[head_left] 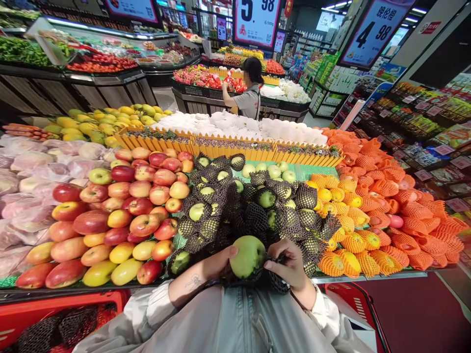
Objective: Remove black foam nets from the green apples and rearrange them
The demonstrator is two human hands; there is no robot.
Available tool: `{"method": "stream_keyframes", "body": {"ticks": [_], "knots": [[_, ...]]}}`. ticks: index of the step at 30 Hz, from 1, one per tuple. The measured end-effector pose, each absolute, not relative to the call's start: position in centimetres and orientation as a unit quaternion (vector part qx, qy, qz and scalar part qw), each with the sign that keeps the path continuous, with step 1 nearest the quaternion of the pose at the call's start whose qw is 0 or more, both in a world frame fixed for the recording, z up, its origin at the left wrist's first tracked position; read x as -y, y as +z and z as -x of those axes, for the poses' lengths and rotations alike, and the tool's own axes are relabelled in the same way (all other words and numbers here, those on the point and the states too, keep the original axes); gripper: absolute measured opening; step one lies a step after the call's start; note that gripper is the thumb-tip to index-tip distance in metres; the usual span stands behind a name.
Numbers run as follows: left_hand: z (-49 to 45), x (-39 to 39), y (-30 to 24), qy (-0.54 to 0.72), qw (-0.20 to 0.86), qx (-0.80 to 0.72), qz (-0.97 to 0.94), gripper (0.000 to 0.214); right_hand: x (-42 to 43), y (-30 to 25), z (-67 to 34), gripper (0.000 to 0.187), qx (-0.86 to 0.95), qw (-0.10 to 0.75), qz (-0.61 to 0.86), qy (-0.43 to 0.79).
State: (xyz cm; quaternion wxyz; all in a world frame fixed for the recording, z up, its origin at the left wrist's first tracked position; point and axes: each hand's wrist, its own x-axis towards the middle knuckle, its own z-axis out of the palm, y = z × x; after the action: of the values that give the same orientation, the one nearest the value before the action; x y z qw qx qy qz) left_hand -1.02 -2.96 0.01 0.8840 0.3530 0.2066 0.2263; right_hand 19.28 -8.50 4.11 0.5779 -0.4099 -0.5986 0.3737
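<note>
My left hand and my right hand are both closed around one green apple, held close to my chest at the front edge of a fruit display. A black foam net sleeve hangs under the apple, gripped by my right fingers. Just beyond my hands lies a pile of green apples in black net sleeves.
Red and yellow apples fill the left of the stand, orange-netted fruit the right. A red basket with black nets sits low left. A person in a grey shirt works at a far stand. Price signs hang overhead.
</note>
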Motion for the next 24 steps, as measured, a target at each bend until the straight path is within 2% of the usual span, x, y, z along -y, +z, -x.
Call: {"method": "stream_keyframes", "body": {"ticks": [7, 9, 14, 19, 24], "knots": [[1.2, 1.7, 3.2, 0.067, 0.846, -0.209, -0.486, 0.072, 8.0, 5.2, -19.0, 0.03, 0.628, 0.555, 0.419, 0.349], [1.2, 1.6, 3.4, 0.072, 0.845, -0.203, -0.489, 0.077, 7.8, 5.3, -18.9, 0.028, 0.621, 0.562, 0.426, 0.343], [1.0, 2.3, 3.1, 0.155, 0.819, -0.173, -0.524, 0.106, 7.9, 5.3, -18.6, 0.027, 0.581, 0.592, 0.46, 0.317], [0.7, 3.2, 2.4, 0.198, 0.789, -0.203, -0.545, 0.091, 7.9, 5.6, -18.2, 0.028, 0.538, 0.604, 0.482, 0.337], [0.8, 3.5, 1.6, 0.188, 0.857, -0.181, -0.445, 0.098, 7.2, 5.1, -18.9, 0.039, 0.487, 0.59, 0.446, 0.464]]}}
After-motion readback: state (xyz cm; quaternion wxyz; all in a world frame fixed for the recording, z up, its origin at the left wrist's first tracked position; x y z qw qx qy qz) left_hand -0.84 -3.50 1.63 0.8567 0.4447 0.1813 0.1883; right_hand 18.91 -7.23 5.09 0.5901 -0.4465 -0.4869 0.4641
